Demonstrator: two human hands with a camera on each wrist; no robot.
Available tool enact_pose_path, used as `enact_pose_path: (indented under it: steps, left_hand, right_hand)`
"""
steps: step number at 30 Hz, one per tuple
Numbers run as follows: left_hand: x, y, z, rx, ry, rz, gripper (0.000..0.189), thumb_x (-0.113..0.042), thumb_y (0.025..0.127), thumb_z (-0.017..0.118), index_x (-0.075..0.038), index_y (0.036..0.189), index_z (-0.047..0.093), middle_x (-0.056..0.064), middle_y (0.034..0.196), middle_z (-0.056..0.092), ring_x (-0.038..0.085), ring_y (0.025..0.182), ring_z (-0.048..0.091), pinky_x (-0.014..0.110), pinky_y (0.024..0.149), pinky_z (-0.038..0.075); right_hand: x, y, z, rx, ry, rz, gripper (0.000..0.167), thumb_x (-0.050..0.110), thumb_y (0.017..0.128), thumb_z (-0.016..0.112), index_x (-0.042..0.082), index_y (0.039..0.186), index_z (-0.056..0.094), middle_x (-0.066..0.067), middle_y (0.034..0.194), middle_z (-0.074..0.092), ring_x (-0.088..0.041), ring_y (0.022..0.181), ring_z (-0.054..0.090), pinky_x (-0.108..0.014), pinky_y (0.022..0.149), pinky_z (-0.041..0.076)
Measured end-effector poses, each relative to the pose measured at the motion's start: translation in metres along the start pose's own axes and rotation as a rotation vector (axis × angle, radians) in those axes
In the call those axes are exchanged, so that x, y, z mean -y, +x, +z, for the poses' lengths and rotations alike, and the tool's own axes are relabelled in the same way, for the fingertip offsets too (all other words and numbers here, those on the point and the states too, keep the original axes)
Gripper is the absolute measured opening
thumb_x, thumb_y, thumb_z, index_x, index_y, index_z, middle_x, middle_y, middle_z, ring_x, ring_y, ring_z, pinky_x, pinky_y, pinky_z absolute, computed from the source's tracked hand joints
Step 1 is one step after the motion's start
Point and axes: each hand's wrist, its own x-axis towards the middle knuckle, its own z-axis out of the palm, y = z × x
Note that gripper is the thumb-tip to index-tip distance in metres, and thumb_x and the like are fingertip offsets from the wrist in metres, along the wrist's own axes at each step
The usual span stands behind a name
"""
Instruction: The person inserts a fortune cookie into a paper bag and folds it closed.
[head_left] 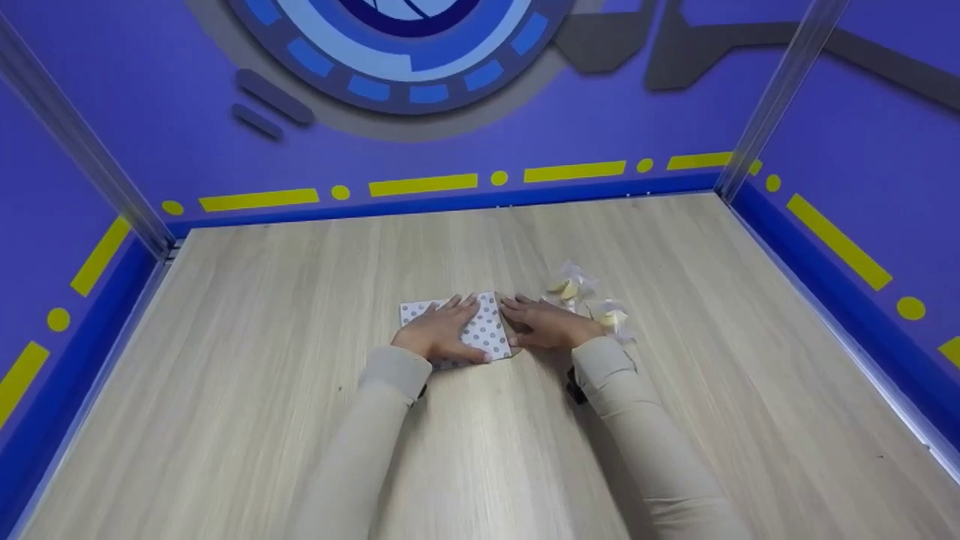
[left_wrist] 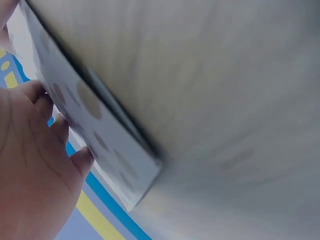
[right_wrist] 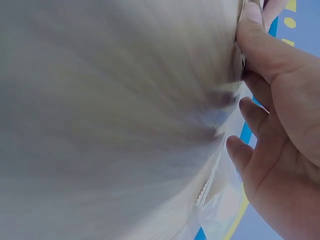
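1. Nearest the camera, the left sleeve and, farther right, the right sleeve reached over the wooden table.
2. Left of centre, the left hand lay spread on a spotted paper packet, fingers apart and fairly straight, touching it without clamping round it.
3. That packet lay on the table between the hands, partly covered by the left one, with a brown flap at its right end.
4. At this flap was the right hand, fingertips near the edge; I could not tell whether thumb and fingers pinched it.
5. Just beyond and right of that hand lay clear sachets with yellowish contents.
6. Judging by the pose, the step in hand was flattening or folding the packet's end; the next move probably called for a steady left palm while the right worked the flap.
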Motion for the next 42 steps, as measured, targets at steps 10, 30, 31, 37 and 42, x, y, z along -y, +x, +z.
enact_pose_path:
  steps: [10, 30, 31, 37, 42]
  left_hand:
    - [-0.0035, 0.0037, 0.0004, 0.02, 0.017, -0.017, 0.092, -0.066, 0.081, 0.059, -0.028, 0.154, 0.017, -0.012, 0.161, 0.009, 0.02, 0.15, 0.002, 0.047, 0.119, 0.005]
    - [-0.0028, 0.0034, 0.0, 0.016, 0.0, 0.042, 0.083, -0.057, 0.085, 0.059, -0.03, 0.153, 0.02, -0.003, 0.162, 0.008, 0.021, 0.15, 0.004, 0.044, 0.12, 0.008]
    - [-0.0025, 0.0036, 0.0002, 0.017, -0.003, 0.044, 0.083, -0.057, 0.085, 0.059, -0.03, 0.153, 0.02, -0.003, 0.162, 0.008, 0.021, 0.15, 0.004, 0.045, 0.12, 0.007]
    - [0.0005, 0.0062, 0.0016, 0.025, 0.004, 0.052, 0.082, -0.058, 0.085, 0.059, -0.033, 0.153, 0.019, -0.002, 0.163, 0.007, 0.022, 0.15, 0.004, 0.047, 0.12, 0.006]
    - [0.0017, 0.0065, 0.002, 0.015, -0.003, 0.057, 0.084, -0.06, 0.085, 0.059, -0.033, 0.153, 0.02, -0.002, 0.162, 0.008, 0.023, 0.15, 0.004, 0.047, 0.119, 0.006]
  right_hand:
    - [0.0003, 0.0003, -0.0015, 0.011, 0.045, 0.005, 0.067, 0.028, 0.096, 0.057, 0.005, 0.151, 0.024, -0.011, 0.16, 0.018, -0.032, 0.148, 0.012, -0.054, 0.116, 0.015]
    - [0.0009, 0.0019, 0.0001, -0.016, 0.043, -0.016, 0.065, 0.025, 0.095, 0.06, 0.01, 0.15, 0.029, -0.013, 0.159, 0.02, -0.032, 0.147, 0.017, -0.054, 0.116, 0.016]
    - [0.0, 0.002, 0.0007, -0.024, 0.044, -0.026, 0.064, 0.024, 0.094, 0.06, 0.01, 0.15, 0.03, -0.014, 0.158, 0.02, -0.033, 0.146, 0.017, -0.055, 0.115, 0.016]
    - [-0.0031, -0.0002, 0.0017, -0.045, 0.048, -0.066, 0.059, 0.023, 0.094, 0.06, 0.012, 0.147, 0.037, -0.015, 0.158, 0.023, -0.035, 0.146, 0.019, -0.055, 0.114, 0.019]
    - [-0.0036, -0.0006, 0.0015, -0.047, 0.052, -0.06, 0.058, 0.023, 0.094, 0.061, 0.012, 0.147, 0.039, -0.013, 0.158, 0.023, -0.035, 0.146, 0.018, -0.051, 0.115, 0.021]
